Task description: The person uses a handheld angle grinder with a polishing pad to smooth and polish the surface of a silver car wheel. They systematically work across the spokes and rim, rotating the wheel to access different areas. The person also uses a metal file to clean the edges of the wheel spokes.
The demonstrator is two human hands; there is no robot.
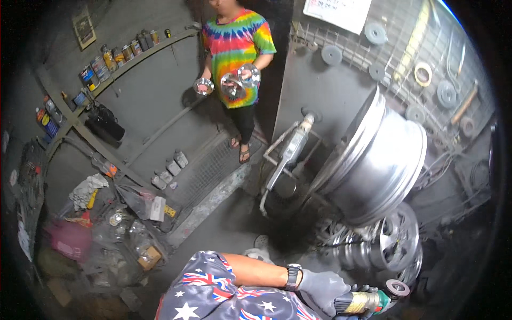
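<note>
My left hand [324,290], in a grey glove with a dark watch at the wrist, reaches across to the lower right. Its fingers are wrapped round the dark body of a hand-held grinder [360,302], which has tan tape and a green head. A round abrasive wheel [397,288] sits at the grinder's end, apart from the metal wheel rims. Only a sliver of grey glove shows below the tool at the lower edge; it may be my right hand, and its fingers are hidden. A large silver wheel rim [381,160] stands above and beyond the grinder.
Beneath the large rim are more spoked wheel rims [397,237]. A metal stand [288,152] is left of it. A person [234,58] in a tie-dye shirt holds clear, shiny round things. Cans [106,58] line a shelf; bags and clutter [122,240] lie at left. Discs [332,55] hang on a mesh.
</note>
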